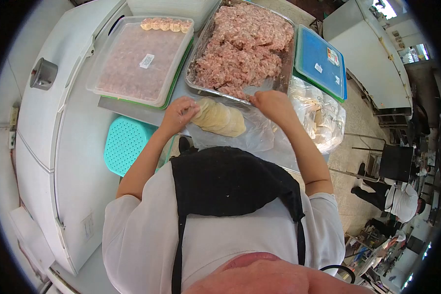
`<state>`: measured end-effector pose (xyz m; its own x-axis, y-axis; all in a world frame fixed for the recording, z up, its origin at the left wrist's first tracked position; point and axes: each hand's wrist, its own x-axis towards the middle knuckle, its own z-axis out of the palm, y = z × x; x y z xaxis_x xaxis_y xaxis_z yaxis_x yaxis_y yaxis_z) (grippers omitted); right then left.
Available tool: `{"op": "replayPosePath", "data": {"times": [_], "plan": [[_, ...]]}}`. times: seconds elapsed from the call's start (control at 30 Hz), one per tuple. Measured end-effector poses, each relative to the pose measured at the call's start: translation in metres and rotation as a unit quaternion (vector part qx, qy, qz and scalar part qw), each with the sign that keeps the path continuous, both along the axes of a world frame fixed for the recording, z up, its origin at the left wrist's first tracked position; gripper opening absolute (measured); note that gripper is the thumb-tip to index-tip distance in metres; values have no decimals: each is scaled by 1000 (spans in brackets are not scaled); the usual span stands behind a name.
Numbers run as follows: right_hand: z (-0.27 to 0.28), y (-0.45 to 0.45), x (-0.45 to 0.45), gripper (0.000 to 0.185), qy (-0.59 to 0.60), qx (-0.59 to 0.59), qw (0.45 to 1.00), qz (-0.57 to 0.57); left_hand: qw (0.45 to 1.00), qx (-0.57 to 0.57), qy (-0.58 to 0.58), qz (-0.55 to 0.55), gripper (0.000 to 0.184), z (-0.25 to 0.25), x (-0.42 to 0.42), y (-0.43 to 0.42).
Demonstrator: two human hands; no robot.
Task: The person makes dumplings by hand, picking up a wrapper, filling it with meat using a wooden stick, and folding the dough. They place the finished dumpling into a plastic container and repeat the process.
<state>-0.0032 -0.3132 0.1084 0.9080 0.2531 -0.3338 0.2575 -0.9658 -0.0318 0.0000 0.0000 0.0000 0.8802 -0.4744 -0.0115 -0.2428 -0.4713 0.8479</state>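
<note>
A fanned stack of thin, round, pale dough wrappers (221,120) lies on clear plastic (255,134) at the counter's near edge. My left hand (180,113) pinches the left edge of the stack between thumb and fingertips. Beyond it, a large metal tray (285,71) holds a mound of raw ground meat (250,41). My right hand (274,105) is closed at the tray's near rim, beside the meat; whatever its fingers grip is hidden.
On the left sits a lidded plastic container (127,73) with several shaped pieces showing along its far edge. Blue-lidded containers (318,59) and a bag of pale pieces (321,120) stand right. A turquoise perforated basket (125,147) is lower left. Another person (402,201) is far right.
</note>
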Motion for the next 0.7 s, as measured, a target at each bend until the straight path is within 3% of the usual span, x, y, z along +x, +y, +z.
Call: {"op": "replayPosePath", "data": {"times": [0.07,0.1,0.17,0.2,0.27,0.3,0.33,0.37,0.57,0.7], "plan": [[-10,5,-6,43,-67,93,993,-28,985,-150,-79,36,11,21,7,-5],[-14,-16,-12,43,-67,83,994,-30,984,-159,-78,34,11,32,3,-28],[-29,-31,-10,41,-15,275,957,-87,925,-318,196,76,12,57,6,-40],[-32,-36,-9,41,-19,273,958,-86,925,-320,192,74,12,63,11,-46],[-36,-43,-9,40,-49,383,911,-148,838,-443,316,40,17,68,23,-56],[-32,-43,-9,40,-50,382,911,-149,838,-443,316,38,17,68,29,-59],[-26,-43,-9,40,-23,426,883,-194,940,-300,160,2,16,68,36,-63],[-22,-43,-9,40,4,469,851,-237,989,-141,-7,-35,16,68,41,-65],[-3,-26,-19,34,46,573,771,-275,940,-299,160,22,15,81,53,-74],[9,23,-20,26,-14,550,797,-251,960,-270,78,-20,15,79,51,-86]]}}
